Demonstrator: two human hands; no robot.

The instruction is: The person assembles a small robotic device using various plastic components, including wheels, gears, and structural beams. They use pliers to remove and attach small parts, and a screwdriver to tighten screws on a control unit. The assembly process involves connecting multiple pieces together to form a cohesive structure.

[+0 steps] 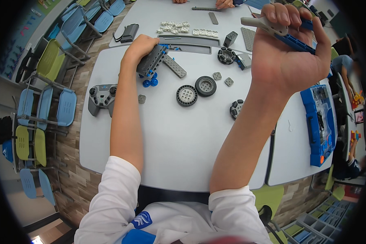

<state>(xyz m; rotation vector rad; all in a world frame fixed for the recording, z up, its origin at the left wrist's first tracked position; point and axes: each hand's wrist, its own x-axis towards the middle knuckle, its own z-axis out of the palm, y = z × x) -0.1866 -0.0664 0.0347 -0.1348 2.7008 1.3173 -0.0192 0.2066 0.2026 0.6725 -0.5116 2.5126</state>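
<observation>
My left hand (142, 45) grips a dark grey, perforated block assembly (152, 60) with blue pins along its edge, just above the table. Blue round pieces (150, 81) sit at its lower end, and a long grey perforated beam (175, 66) lies to its right. Raised high at the right, palm toward me, my right hand (290, 61) has its fingers curled round a light grey, rounded piece (268, 26) and a long blue part (296, 43). Whether these two are joined, I cannot tell. Two wheels (205, 86) lie on the table between my arms.
A game controller (103, 97) lies by my left forearm. Roller wheels (226, 55), small square plates (229, 81), white parts (173, 27) and a grey tray (189, 40) are farther back. A blue case (318, 125) stands at right. Another person's hands (224, 4) are across the table.
</observation>
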